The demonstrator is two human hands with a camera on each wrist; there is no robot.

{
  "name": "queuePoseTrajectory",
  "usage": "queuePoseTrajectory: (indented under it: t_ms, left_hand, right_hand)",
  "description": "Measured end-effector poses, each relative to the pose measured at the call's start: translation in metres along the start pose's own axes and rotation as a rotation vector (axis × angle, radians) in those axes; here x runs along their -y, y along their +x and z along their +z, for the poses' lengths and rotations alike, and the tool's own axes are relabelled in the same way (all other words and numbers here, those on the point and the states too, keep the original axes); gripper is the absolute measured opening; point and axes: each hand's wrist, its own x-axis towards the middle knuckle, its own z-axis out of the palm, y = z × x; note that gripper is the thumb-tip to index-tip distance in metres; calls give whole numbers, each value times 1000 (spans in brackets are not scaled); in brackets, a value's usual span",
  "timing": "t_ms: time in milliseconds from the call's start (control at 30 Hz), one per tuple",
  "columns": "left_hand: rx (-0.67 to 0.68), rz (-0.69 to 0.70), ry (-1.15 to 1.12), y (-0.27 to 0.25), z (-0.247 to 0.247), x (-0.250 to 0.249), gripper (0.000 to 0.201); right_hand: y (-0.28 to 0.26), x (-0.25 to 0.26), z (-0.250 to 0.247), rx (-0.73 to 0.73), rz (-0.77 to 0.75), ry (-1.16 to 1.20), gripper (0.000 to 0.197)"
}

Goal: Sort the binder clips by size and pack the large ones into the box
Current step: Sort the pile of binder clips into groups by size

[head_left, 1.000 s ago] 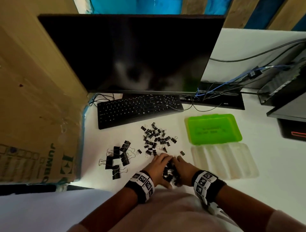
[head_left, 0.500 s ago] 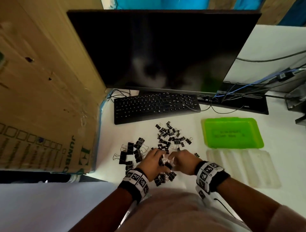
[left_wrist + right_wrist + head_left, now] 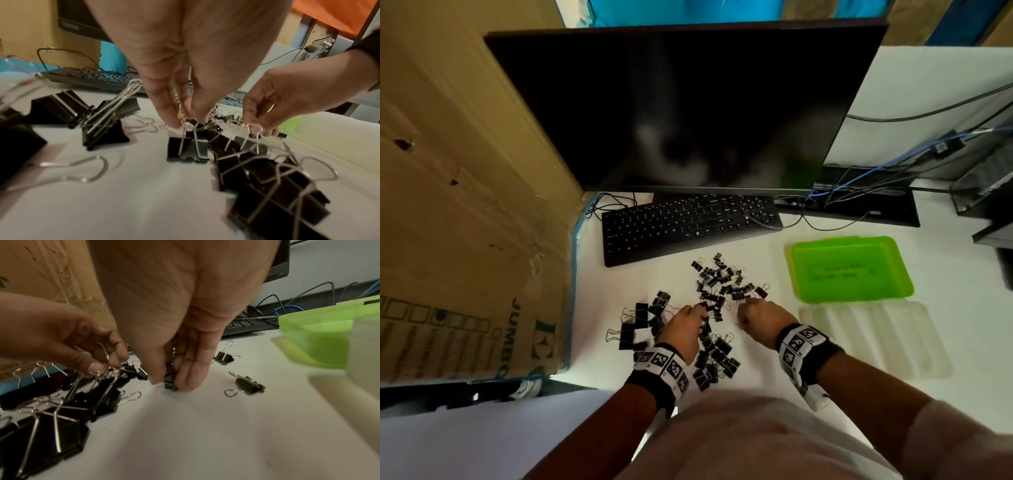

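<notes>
Black binder clips lie in three groups on the white desk: large clips (image 3: pixel 642 323) at the left, a small-clip pile (image 3: pixel 726 281) in front of the keyboard, and a mid-size pile (image 3: pixel 717 359) between my wrists. My left hand (image 3: pixel 700 313) pinches a small clip (image 3: pixel 192 121) by its wire handle at the pile's near edge. My right hand (image 3: pixel 743 317) pinches another small black clip (image 3: pixel 170 381) against the desk. The box stands open at the right, with a green half (image 3: pixel 852 270) and a clear ribbed half (image 3: pixel 873 339). Neither half holds any clips.
A black keyboard (image 3: pixel 688 222) and a dark monitor (image 3: pixel 688 109) stand behind the clips. A big cardboard box (image 3: pixel 465 222) walls the left side. Cables (image 3: pixel 859 178) and equipment crowd the back right. Two stray small clips (image 3: pixel 246 385) lie right of my right hand.
Both hands have moved away from me, off the near pile, and parted; they now work at the near edge of the small-clip pile. The head view has shifted too.
</notes>
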Motion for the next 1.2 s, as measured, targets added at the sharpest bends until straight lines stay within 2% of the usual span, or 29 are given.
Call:
queuePoseTrajectory:
  t_ms: [100,233,367,500,733,833,967,1033,1200]
  left_hand:
    - [-86,21,-3,-6,9,3,43]
    - [-124,33,0,-17,19,5,34]
    - [-97,75,2,-22,26,10,42]
    - [-60,76,14,-24,24,14,53]
    - [-189,132,-25,-9,18,5,47]
    - [-163,129,27,4,18,-1,49]
    - [-68,150,65,16,22,-9,35]
    - [-65,165,82,23,23,-11,31]
    - [-20,152,-9,35,15,-12,22]
  right_hand:
    - [-4,0,0,49,-26,43,19]
    - [-10,9,7,103,-79,78,21]
    - [-8,20,16,111,-112,87,27]
    - [-8,25,14,133,-94,109,17]
    - [-23,-8,4,55,33,150,16]
    - [-35,-18,1,79,25,128,17]
    - [-45,-26,-3,120,42,101,21]
    - [-47,-29,-6,155,42,94,23]
    - [-47,-43,-13,13,126,154,34]
